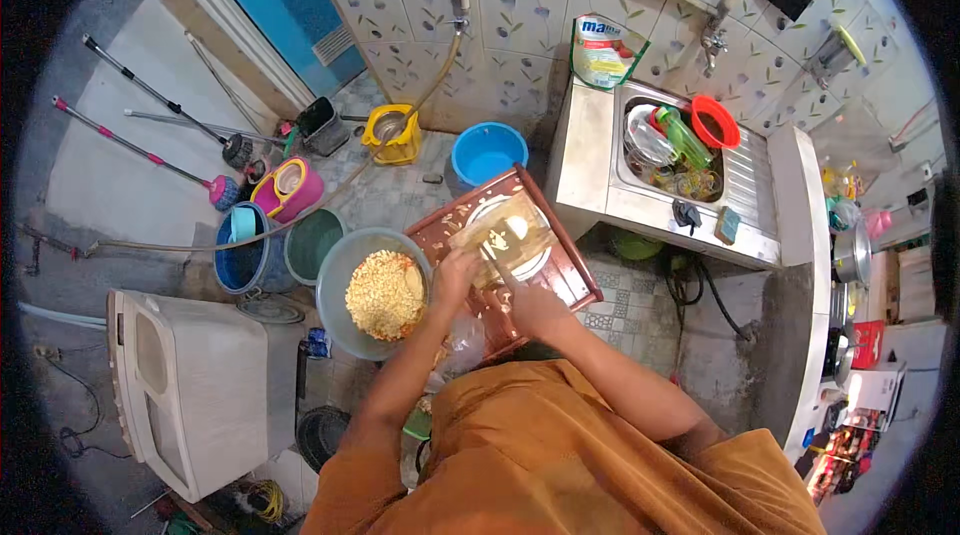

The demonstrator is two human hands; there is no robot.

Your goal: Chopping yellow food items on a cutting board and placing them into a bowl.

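Note:
A wooden cutting board [465, 236] rests on a white round plate [541, 265] on a small reddish-brown wooden table [564, 276]. My right hand [538, 311] grips a knife [501, 269], its blade slanting over the board. At the board's near left edge is my left hand [456, 278], fingers bent beside the blade; whether they pinch anything is hidden. Small pale chopped bits [496, 239] and a larger white piece [517, 227] lie on the board. Left of the table, a large translucent bowl [327, 302] holds a heap of pale yellow chopped pieces [384, 293].
A blue basin [489, 151] stands behind the table. To the right is a steel sink [752, 175] full of dishes. A hose [341, 190] runs above several buckets at left, near a white washing machine [202, 377]. A plastic bag [463, 344] lies by my left forearm.

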